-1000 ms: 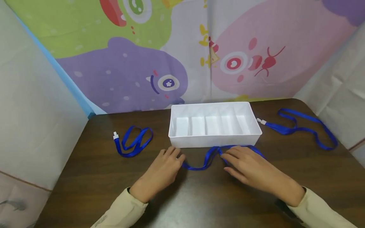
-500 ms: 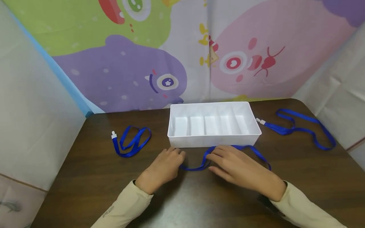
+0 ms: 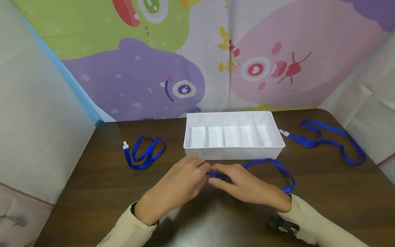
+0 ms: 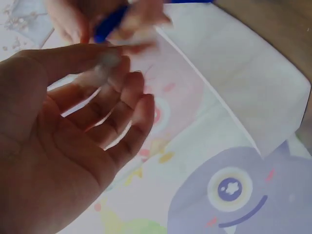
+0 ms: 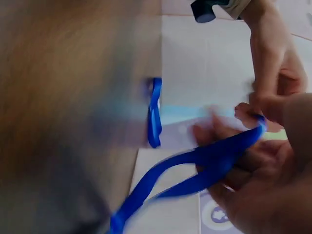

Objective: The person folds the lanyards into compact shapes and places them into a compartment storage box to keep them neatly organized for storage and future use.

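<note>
The middle blue lanyard (image 3: 284, 170) trails from between my two hands onto the table in front of a white box. My right hand (image 3: 248, 187) pinches the blue strap (image 5: 214, 158), its two bands running down from the fingers in the right wrist view. My left hand (image 3: 180, 180) meets it from the left, fingers curled. In the left wrist view, a blurred whitish clip (image 4: 108, 63) sits between its thumb and fingertips. The head view hides this end of the lanyard behind the hands.
Behind the hands stands the white box (image 3: 234, 154) with several compartments. A second blue lanyard (image 3: 149, 151) with a white clip lies to the left, a third lanyard (image 3: 303, 140) to the right. A printed cloth (image 3: 139, 79) hangs behind the table.
My right hand has moved left along the strap until it meets the left hand. The left hand has shifted slightly right. The loose loop at the right now reaches further toward me.
</note>
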### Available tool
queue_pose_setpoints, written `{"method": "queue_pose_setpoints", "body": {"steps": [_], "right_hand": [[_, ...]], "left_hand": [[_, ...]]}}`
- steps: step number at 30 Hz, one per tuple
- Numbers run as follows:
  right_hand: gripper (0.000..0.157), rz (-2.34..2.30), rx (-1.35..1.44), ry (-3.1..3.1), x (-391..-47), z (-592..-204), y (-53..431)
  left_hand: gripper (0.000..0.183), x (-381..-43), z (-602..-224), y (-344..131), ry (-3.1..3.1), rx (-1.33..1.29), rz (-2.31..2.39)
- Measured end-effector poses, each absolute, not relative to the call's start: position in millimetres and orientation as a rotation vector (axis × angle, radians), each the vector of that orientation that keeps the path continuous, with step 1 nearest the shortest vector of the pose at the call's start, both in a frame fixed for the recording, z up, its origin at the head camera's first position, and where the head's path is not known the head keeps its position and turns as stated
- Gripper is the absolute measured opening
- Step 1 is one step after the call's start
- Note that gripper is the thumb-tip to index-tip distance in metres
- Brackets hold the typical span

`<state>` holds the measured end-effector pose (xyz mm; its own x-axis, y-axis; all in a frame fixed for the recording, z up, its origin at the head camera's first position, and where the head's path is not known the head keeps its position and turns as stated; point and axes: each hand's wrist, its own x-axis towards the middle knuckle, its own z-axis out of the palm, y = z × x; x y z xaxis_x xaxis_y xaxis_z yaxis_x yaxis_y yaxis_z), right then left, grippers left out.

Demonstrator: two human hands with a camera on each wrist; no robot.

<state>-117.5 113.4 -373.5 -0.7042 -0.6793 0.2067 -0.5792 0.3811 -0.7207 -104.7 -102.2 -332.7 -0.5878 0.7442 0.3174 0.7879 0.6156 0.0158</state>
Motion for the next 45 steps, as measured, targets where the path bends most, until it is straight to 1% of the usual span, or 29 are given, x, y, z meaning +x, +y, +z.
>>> {"method": "queue_pose_setpoints", "body": {"steps": [2, 5, 10, 18, 25, 31, 39, 45], "right_hand": [[0.017, -1.342, -1.127, 2.403, -117, -372, 115], [0.021, -1.455, -1.099, 2.315, -117, -367, 118], [0.017, -1.461, -1.059, 2.312, -119, -352, 128], [0.014, -1.471, -0.983, 2.359, -126, -330, 150], [0.013, -1.495, -0.990, 2.289, -116, -311, 160], [0.012, -1.486, -0.939, 2.281, -112, -307, 160], [0.012, -1.473, -0.869, 2.337, -112, -307, 161], [0.010, -1.503, -0.899, 2.314, -112, -305, 162]], "left_hand": [[0.009, -104, -328, -103, -2.543, -1.254, -0.302], [0.015, -104, -325, -105, -2.533, -1.281, -0.402], [0.014, -104, -319, -112, -2.536, -1.307, -0.557], [0.015, -108, -306, -128, -2.582, -1.234, -0.659], [0.009, -108, -299, -135, -2.606, -1.206, -0.684], [0.010, -106, -296, -136, -2.619, -1.216, -0.723], [0.015, -103, -289, -139, -2.651, -1.274, -1.002], [0.014, -102, -287, -142, -2.652, -1.283, -1.074]]}}
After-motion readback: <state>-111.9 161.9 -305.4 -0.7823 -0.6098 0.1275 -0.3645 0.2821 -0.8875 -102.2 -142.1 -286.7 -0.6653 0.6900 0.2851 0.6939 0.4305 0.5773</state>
